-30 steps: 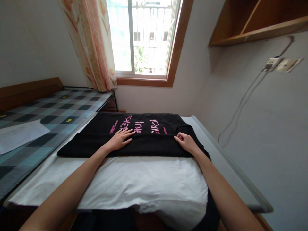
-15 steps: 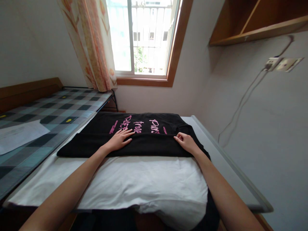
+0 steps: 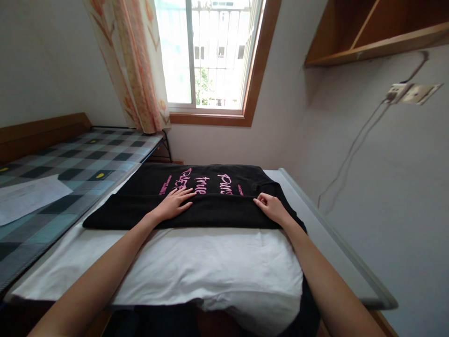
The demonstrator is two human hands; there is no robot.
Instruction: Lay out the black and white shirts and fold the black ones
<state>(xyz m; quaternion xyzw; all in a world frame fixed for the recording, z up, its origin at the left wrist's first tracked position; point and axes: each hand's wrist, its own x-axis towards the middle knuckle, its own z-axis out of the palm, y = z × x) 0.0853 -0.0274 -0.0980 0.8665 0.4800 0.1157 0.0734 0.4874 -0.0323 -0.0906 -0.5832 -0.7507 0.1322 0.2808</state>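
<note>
A black T-shirt (image 3: pixel 217 210) with pink lettering lies partly folded across a table covered by a white cloth (image 3: pixel 210 267). My left hand (image 3: pixel 174 202) rests flat on the folded edge of the shirt, fingers stretched out. My right hand (image 3: pixel 271 207) sits at the right end of the same fold, fingers curled and pinching the fabric. Part of the shirt hangs over the table's near right corner.
A bed with a checked blue and grey cover (image 3: pixel 66 173) stands on the left, with a white sheet of paper (image 3: pixel 28 196) on it. A window (image 3: pixel 206 51) and curtain (image 3: pixel 136 65) are ahead. A wooden shelf (image 3: pixel 372 32) and a wall socket (image 3: pixel 407 93) with cable are on the right.
</note>
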